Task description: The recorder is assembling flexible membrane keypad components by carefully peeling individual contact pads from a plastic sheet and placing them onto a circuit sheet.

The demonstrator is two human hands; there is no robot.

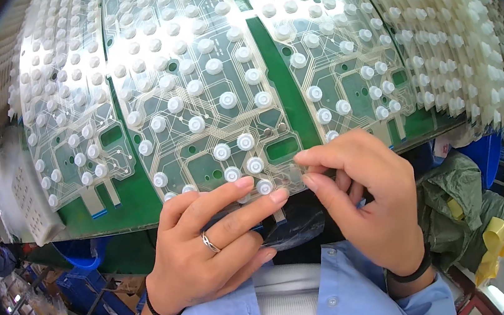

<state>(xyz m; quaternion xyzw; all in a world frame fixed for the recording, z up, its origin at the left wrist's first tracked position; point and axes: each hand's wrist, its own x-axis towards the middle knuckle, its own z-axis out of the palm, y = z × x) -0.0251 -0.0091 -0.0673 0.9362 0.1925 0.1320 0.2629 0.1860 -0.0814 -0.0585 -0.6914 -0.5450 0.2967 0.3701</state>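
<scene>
A clear keyboard membrane sheet (pixel 213 129) with printed pale traces lies before me, dotted with white rubber domes (pixel 245 141). On its near edge rest the index and middle fingertips of my left hand (pixel 214 235), beside the lowest domes. Those fingers are stretched out and hold nothing; one wears a ring. At the sheet's near right corner my right hand (pixel 370 194) has thumb and index finger brought close in a pinch. Something small and clear shows at their tips, and I cannot tell whether it is a loose piece or the sheet's edge.
Similar membrane sheets lie left (pixel 70 103) and right (pixel 365 58) on the green tabletop (pixel 284 76). Tall stacks of domed sheets (pixel 448 49) stand at the right. A flat ribbon tail (pixel 94 201) reaches the near edge. Blue bins (pixel 481 162) and a dark green bag (pixel 458 195) are beyond the table.
</scene>
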